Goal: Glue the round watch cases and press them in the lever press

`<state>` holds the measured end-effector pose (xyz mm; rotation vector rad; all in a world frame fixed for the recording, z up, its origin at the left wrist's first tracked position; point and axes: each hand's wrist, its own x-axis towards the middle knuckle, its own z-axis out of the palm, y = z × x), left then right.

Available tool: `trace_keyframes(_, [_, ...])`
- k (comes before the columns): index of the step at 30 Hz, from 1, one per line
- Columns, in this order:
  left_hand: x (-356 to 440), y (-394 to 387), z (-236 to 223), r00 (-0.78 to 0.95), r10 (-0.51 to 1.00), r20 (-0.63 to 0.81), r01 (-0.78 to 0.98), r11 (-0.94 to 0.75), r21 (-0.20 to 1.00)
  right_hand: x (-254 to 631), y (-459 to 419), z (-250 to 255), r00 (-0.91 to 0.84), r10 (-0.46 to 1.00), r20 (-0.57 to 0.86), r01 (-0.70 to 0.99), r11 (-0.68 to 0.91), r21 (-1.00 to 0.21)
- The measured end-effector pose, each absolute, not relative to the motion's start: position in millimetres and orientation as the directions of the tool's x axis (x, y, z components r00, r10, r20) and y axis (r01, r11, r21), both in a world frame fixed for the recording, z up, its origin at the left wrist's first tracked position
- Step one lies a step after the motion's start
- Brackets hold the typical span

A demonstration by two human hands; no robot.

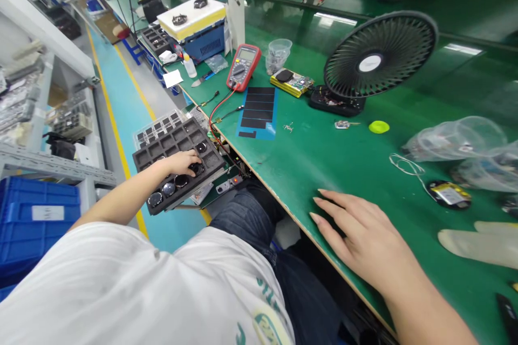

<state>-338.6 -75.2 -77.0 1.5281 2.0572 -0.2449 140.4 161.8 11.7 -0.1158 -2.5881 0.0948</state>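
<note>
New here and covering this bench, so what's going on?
The person's left hand is on a black foam compartment tray holding round, glass-faced discs, at the edge of a green bench mat. Their right hand rests flat on the mat, with a red digital multimeter further along.

My left hand (182,163) rests on a compartment tray (178,137), left of the bench edge, with discs (168,189) in its cells. My right hand (364,237) lies on the bench mat (283,172). Further along the bench, behind both hands, stand a multimeter (242,67) and, right of it, a desk fan (380,54).
</note>
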Motion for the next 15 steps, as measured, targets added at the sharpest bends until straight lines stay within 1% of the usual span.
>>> trace_keyframes(4, [-329.5, -78.3, -72.6, -0.224, 0.836, -0.501, 0.901, 0.374, 0.222, 141.6, 161.6, 11.7, -0.853, 0.086, 0.515, 0.061, 0.996, -0.066])
trace_keyframes(7, [-321.0, -83.2, -60.6, -0.276, 0.861, -0.427, 0.866, 0.416, 0.278, 143.3, 162.8, 12.2, -0.848, 0.08, 0.525, 0.07, 0.997, -0.038])
trace_keyframes(9, [-315.1, -84.8, -46.7, -0.339, 0.886, -0.318, 0.831, 0.44, 0.34, 143.2, 163.8, 13.2, -0.843, 0.072, 0.532, 0.074, 0.997, -0.017])
trace_keyframes(11, [-305.8, -80.5, -29.4, -0.405, 0.9, -0.162, 0.795, 0.434, 0.424, 141.6, 163.9, 15.0, -0.837, 0.072, 0.543, 0.07, 0.997, -0.023])
trace_keyframes(13, [-288.7, -65.9, -11.3, -0.442, 0.897, 0.009, 0.772, 0.375, 0.514, 139.3, 162.1, 17.2, -0.826, 0.097, 0.555, 0.065, 0.995, -0.077])
trace_keyframes(15, [-261.0, -38.3, 5.1, -0.429, 0.888, 0.165, 0.766, 0.26, 0.589, 137.6, 158.2, 18.6, -0.82, 0.166, 0.548, 0.072, 0.979, -0.19])
